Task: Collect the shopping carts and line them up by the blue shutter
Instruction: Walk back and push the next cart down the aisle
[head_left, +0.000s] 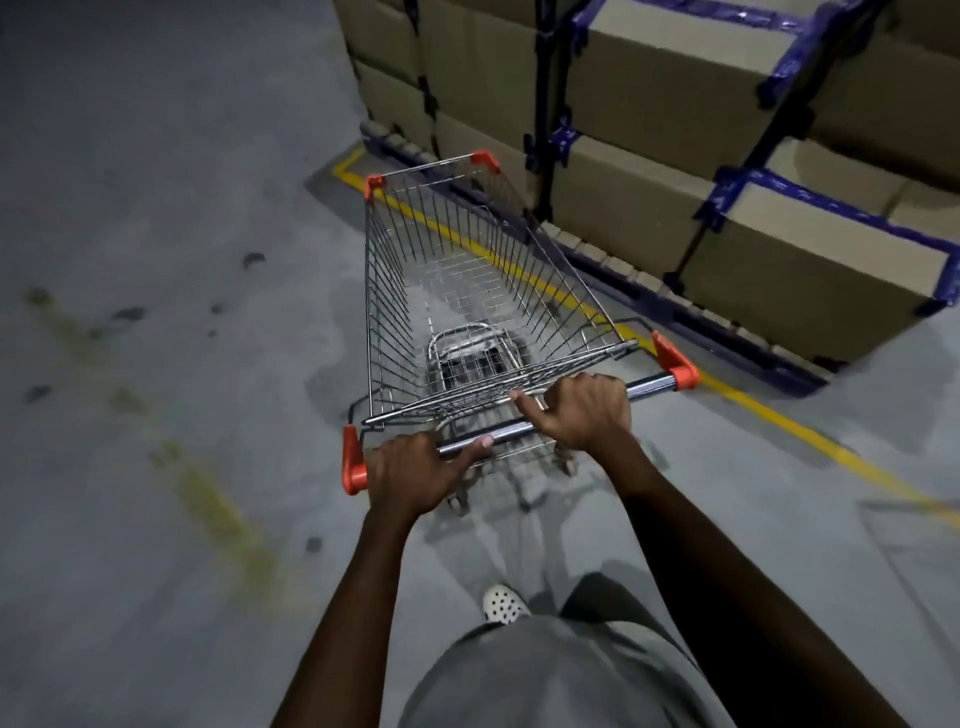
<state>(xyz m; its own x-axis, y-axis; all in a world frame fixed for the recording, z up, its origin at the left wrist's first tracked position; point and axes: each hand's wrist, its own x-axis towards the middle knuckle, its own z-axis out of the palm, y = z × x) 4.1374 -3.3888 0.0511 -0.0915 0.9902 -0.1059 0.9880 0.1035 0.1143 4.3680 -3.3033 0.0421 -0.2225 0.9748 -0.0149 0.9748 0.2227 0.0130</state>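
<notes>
An empty wire shopping cart (457, 280) with orange corner caps stands on the grey concrete floor directly ahead of me. Its chrome handle bar (649, 387) runs between two orange end pieces. My left hand (415, 473) grips the bar near its left end. My right hand (584, 410) grips the bar right of its middle, thumb laid along the bar. No blue shutter shows in this view.
Stacked cardboard boxes (727, 156) with blue tape sit on pallets close to the cart's right side. A yellow floor line (810, 436) runs along the pallets' foot. Stained concrete floor (156, 260) spreads to the left. My white shoe (501, 603) shows below.
</notes>
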